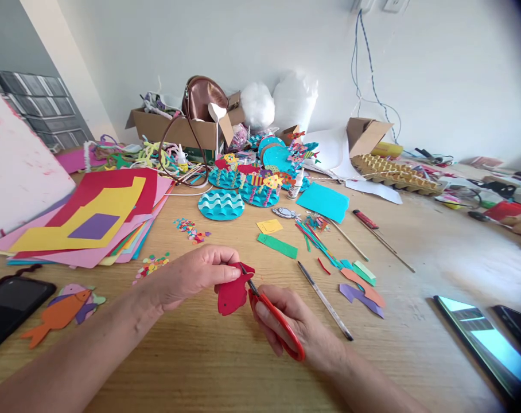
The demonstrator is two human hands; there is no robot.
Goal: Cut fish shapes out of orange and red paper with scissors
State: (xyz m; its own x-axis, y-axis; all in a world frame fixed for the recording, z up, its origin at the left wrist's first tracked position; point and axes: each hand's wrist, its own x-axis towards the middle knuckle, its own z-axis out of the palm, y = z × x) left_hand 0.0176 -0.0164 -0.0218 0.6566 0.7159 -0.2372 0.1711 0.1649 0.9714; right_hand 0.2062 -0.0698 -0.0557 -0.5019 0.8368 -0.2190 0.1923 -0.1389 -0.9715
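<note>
Left hand [191, 275]: closed in a pinch on a red paper cut-out shaped like a fish [232, 293], held just above the light wooden table [226, 367] near the middle of its near edge. Right hand [295, 324]: fingers closed through the handles of a pair of red-handled scissors [278, 318], whose short metal blades meet the upper edge of the red cut-out. Just right of the hands: a slim grey pen [325, 300] lying at a slant, then scraps of purple, orange and green paper [361, 284]. Towards the near left corner: an orange paper fish on lilac backing [60, 312] and a black phone [11, 307]. Towards the left edge: a fanned stack of coloured paper sheets, red, yellow and pink uppermost [92, 221]. Table centre: round turquoise discs with cut paper waves [221, 205], a green paper strip [278, 245], a small yellow square [269, 226]. Along the far edge: an open cardboard box [178, 129] holding a brown bag. Near right corner: a lit tablet screen [486, 338].
</note>
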